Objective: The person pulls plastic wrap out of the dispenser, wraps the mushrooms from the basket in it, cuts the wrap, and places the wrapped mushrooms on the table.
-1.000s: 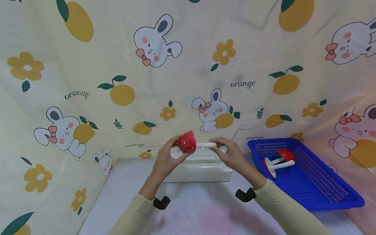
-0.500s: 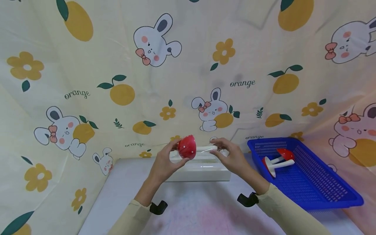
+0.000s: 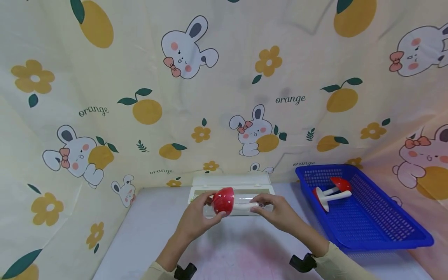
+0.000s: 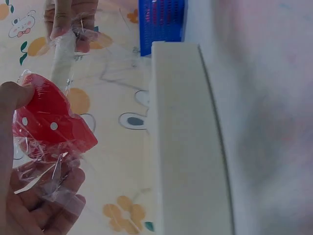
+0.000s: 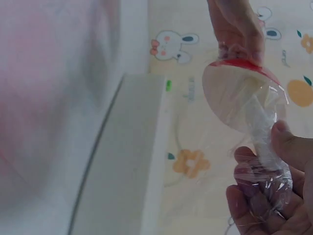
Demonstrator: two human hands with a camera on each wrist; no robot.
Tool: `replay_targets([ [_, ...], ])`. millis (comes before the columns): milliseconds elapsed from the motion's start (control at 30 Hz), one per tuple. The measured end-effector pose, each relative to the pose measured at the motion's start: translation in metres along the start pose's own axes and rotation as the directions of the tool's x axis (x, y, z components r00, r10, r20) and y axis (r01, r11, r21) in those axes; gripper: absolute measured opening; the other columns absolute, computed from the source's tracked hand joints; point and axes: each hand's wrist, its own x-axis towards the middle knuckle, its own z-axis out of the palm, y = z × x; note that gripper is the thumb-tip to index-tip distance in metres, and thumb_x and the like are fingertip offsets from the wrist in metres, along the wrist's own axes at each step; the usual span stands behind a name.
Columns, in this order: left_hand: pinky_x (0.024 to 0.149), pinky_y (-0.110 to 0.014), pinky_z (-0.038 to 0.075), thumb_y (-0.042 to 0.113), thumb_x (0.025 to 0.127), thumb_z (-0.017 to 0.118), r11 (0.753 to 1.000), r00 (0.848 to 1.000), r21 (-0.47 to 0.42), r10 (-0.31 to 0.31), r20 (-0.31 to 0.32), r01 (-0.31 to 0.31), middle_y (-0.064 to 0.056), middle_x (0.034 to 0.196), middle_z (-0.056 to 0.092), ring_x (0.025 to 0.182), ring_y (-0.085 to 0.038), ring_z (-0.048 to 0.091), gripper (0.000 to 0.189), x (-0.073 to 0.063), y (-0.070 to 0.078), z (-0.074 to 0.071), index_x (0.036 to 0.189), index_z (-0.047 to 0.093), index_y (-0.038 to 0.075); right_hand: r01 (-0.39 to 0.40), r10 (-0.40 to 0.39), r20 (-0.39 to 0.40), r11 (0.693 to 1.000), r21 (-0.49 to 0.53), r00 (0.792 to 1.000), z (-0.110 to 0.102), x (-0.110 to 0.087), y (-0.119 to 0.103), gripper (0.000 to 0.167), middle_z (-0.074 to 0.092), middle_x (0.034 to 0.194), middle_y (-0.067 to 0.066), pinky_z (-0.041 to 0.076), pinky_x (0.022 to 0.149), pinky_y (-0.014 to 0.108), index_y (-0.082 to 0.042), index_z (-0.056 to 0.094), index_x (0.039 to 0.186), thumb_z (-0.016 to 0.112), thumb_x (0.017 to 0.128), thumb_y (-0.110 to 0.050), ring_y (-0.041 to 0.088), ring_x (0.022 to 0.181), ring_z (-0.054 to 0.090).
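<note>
A red toy mushroom (image 3: pixel 223 201) with white dots and a pale stem lies sideways between my hands, wrapped in crinkled clear plastic film. My left hand (image 3: pixel 196 217) grips the cap, thumb on the near side. At the stem's end, my right hand (image 3: pixel 278 214) pinches stem and film between thumb and fingers. In the left wrist view, loose film (image 4: pixel 58 181) bunches over the left fingers. The right wrist view shows the cap's pale flat underside (image 5: pixel 227 95) and film gathered around the stem end. Behind the hands stands a long white box (image 3: pixel 231 179), partly hidden by them.
A blue plastic basket (image 3: pixel 388 217) stands on the right of the white table (image 3: pixel 147 217). Red-and-white toy mushrooms (image 3: pixel 340 183) lie in its far left part. A patterned cloth (image 3: pixel 217 89) hangs behind the table.
Both hands have lowered with the toy mushroom, toward the near side of the white box. More of the box's back and top now shows above them. Both grips stay the same.
</note>
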Motion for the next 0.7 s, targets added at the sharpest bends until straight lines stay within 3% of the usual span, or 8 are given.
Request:
replay_targets([
  [200,0.086,-0.034,0.062,0.049,0.083,0.091,0.995,0.996,-0.053,-0.078,0.046,0.08,0.007,0.126,0.068,0.109,-0.012,0.063,0.073,-0.017,-0.015,0.017,0.144,0.061,0.022,0.019,-0.019,0.044,1.0,0.007,0.999,0.017,-0.011,0.016,0.019,0.074,0.101,-0.011,0.062,0.085,0.04,-0.025,0.081,0.109,0.085,0.092,-0.032,0.011,0.091,0.066],
  [433,0.087,-0.04,0.059,0.054,0.087,0.086,0.998,0.997,-0.025,-0.054,0.057,0.056,0.01,0.119,0.07,0.105,-0.013,0.064,0.066,-0.027,-0.034,0.035,0.14,0.065,0.02,0.043,-0.044,0.026,0.999,0.024,0.999,0.037,-0.022,0.034,0.015,0.067,0.093,-0.011,0.055,0.072,0.029,-0.022,0.082,0.105,0.086,0.092,-0.026,0.006,0.083,0.058],
  [700,0.092,-0.044,0.059,0.055,0.088,0.084,0.996,0.993,0.019,-0.092,0.079,0.09,0.003,0.125,0.068,0.113,-0.019,0.065,0.067,-0.031,-0.045,0.047,0.14,0.064,0.017,0.035,-0.035,0.001,0.998,0.057,0.999,0.059,-0.028,0.054,0.018,0.07,0.092,-0.011,0.056,0.074,0.025,-0.014,0.082,0.106,0.086,0.091,-0.023,0.003,0.082,0.06],
])
